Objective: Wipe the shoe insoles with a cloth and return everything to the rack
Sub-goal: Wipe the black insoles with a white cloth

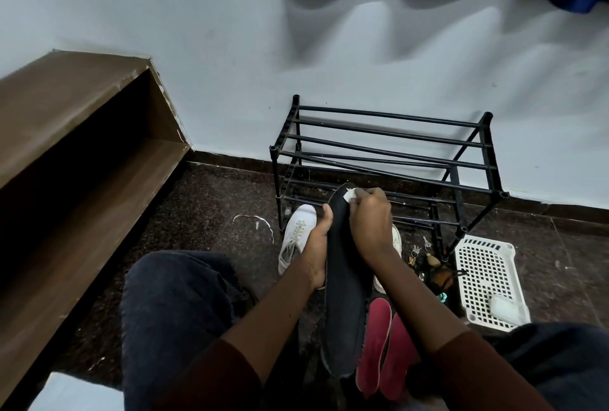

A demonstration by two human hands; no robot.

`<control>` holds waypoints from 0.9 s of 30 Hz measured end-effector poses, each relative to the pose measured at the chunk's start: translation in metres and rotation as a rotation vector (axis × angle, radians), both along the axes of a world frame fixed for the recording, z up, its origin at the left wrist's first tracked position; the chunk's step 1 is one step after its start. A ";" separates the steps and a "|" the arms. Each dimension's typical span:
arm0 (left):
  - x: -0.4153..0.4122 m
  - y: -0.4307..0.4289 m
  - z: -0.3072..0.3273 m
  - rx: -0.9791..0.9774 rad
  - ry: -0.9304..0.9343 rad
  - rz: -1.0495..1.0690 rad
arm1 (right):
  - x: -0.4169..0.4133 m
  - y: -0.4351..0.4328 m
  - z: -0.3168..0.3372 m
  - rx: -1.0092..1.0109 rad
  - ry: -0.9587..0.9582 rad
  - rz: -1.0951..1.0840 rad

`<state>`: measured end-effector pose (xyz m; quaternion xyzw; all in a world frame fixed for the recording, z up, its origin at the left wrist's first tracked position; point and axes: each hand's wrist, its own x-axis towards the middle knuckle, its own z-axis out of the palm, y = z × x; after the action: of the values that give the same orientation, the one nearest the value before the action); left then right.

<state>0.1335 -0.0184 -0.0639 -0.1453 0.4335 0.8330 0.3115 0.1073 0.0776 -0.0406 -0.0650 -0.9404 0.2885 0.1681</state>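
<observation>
A long black insole [346, 295] stands nearly upright in front of me. My left hand [316, 245] grips its left edge, thumb on the front. My right hand [370, 222] pinches a small white cloth [350, 194] against the insole's top end. Two red insoles [379, 348] lie side by side on the floor under my right forearm. A white sneaker [295, 236] stands on the floor left of the insole; a second white shoe [395, 239] shows only partly behind my right hand. The black metal shoe rack [389, 160] stands bare against the wall.
A white perforated plastic basket [487, 278] lies on the floor right of the rack, with keys and small clutter [428, 262] beside it. A white lace [253, 222] lies on the dark floor. A brown wooden shelf unit [72, 146] runs along the left. My knees fill the foreground.
</observation>
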 end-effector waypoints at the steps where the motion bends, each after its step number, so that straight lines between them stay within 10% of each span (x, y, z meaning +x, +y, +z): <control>1: 0.000 0.000 0.003 -0.017 -0.014 -0.009 | 0.000 -0.003 0.001 0.001 0.013 0.017; 8: 0.001 0.003 0.005 -0.070 0.088 0.045 | 0.008 -0.015 -0.005 0.052 0.082 0.305; 19: -0.006 0.009 0.014 -0.094 -0.038 -0.051 | -0.016 -0.004 0.011 -0.040 0.132 -0.036; 27: -0.008 0.013 0.013 -0.019 -0.081 0.117 | -0.001 -0.011 0.008 0.029 0.068 0.250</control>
<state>0.1257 -0.0052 -0.0507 -0.2068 0.4191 0.8391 0.2783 0.1064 0.0671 -0.0327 0.0650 -0.9391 0.2954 0.1633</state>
